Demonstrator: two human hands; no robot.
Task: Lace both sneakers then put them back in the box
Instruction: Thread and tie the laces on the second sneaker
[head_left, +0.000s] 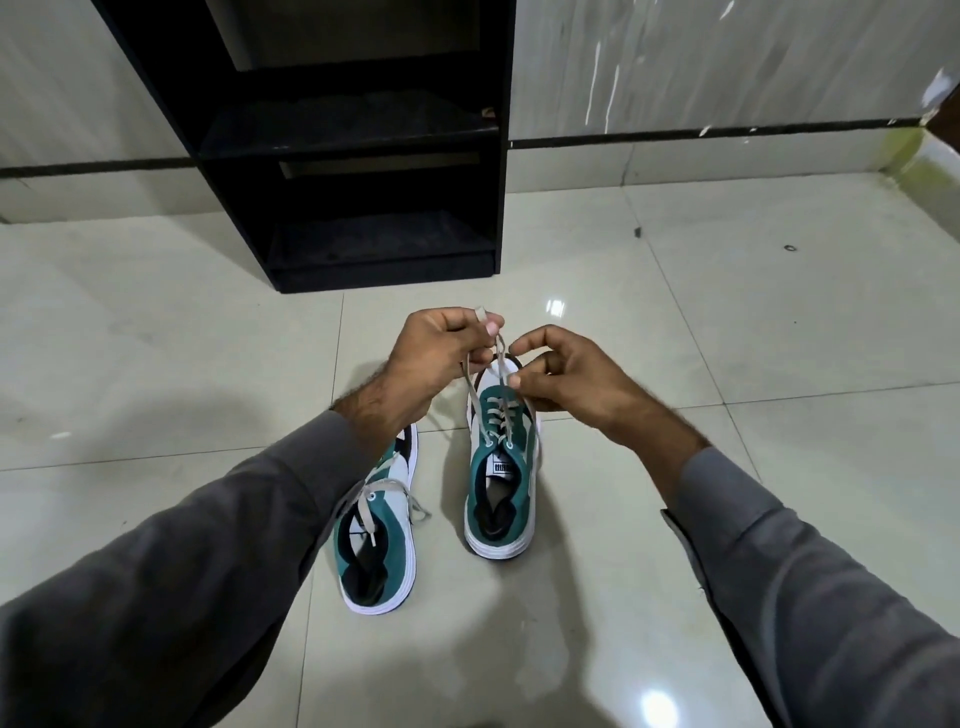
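In the head view, two teal and white sneakers stand on the pale tiled floor (727, 364), side by side with a small gap between them, both with the heels toward the person. The right sneaker (501, 467) stands upright and a grey lace (500, 410) crosses its eyelets in several rows; the two free ends of this lace rise up from the top eyelets to the hands. The left hand (441, 358) is above the toe of this sneaker, its fingers are curled, and it pinches one lace end between the thumb and the first finger, with the plastic tip of the lace showing above the fingers. The right hand (566, 384) is just beside it, also with curled fingers, and it pinches the other lace end between thumb and fingertip. The two hands are near each other but do not touch. The left sneaker (376, 535) is partly hidden under the left forearm; its own lace (384, 493) lies loose over the opening, with one end hanging into the shoe and the other resting on the floor. Both arms wear grey sleeves (779, 571). Behind the sneakers, well apart from them, a black shelf unit (363, 156) stands against the glossy wall (727, 67). A shoe box does not appear in this view.
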